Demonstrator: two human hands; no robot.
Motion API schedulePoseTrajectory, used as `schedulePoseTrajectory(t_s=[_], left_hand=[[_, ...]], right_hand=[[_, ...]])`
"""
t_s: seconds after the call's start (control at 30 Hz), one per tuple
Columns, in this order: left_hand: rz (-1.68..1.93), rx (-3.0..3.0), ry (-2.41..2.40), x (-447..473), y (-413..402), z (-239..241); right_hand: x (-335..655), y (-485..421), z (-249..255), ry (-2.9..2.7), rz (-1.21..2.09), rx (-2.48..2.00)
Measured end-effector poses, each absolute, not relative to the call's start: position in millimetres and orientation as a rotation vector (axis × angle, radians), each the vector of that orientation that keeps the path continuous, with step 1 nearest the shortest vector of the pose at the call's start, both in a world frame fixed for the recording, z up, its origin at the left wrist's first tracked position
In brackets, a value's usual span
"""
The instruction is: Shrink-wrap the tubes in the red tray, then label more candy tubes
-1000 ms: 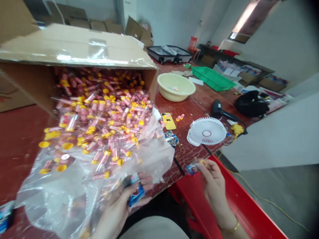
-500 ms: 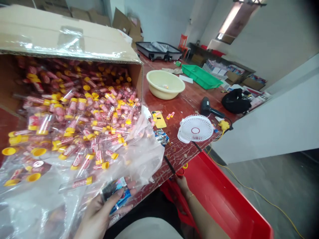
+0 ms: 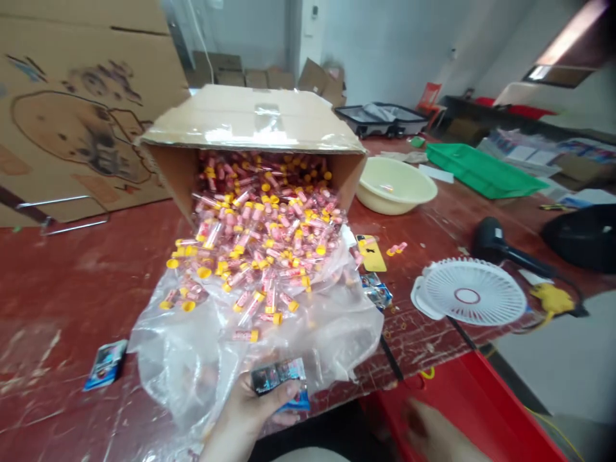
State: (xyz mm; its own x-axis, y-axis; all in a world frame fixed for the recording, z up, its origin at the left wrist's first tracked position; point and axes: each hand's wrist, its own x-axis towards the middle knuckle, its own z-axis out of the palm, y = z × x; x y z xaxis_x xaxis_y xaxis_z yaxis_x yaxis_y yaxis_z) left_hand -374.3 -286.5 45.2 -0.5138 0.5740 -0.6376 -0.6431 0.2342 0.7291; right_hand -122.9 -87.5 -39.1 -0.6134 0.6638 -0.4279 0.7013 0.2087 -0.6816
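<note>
My left hand (image 3: 262, 404) is closed round a small stack of shiny blue-and-black printed foil packets (image 3: 280, 378), thumb on top, above the table's front edge. My right hand (image 3: 423, 420) is smeared by motion over the red plastic bin (image 3: 474, 391), so its fingers cannot be read. Beyond the left hand, a clear plastic liner (image 3: 308, 333) spreads out of a tipped cardboard box (image 3: 250, 119). Many small clear tubes with pink contents and yellow caps (image 3: 269, 244) spill from the box onto this liner. Another blue foil packet (image 3: 106, 366) lies at the left.
A cream basin (image 3: 397, 186), a green tray (image 3: 481, 170), a yellow phone (image 3: 371, 253) and more foil packets (image 3: 376, 290) are right of the box. A white fan (image 3: 466, 295) and black hair dryer (image 3: 491, 240) lie near the right edge. A large cardboard sheet (image 3: 86, 115) stands left.
The view has swung left, bringing the cardboard sheet and the separate packet into sight. My left hand still grips the packets. My right hand, earlier reaching into the red bin, is now blurred above it.
</note>
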Motion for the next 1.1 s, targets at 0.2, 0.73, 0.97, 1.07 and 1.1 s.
schedulePoseTrajectory(t_s=[0.2, 0.73, 0.97, 1.07, 1.1], left_hand=[[1.638, -0.123, 1.517, -384, -299, 52], [1.674, -0.013, 1.500, -402, -291, 47], [1.481, 0.109, 1.604, -399, -288, 46], [1.494, 0.128, 1.578, -399, -286, 46], [1.506, 0.133, 1.564, -399, -286, 47]], right_hand=[[-277, -118, 54, 3.147, -1.444, 0.485], [-318, -102, 56, 2.760, -2.409, 0.431], [-333, -96, 96, 3.054, -1.948, -0.094], [-335, -96, 103, 3.054, -1.880, -0.159], [-335, -97, 103, 3.050, -1.880, -0.158]])
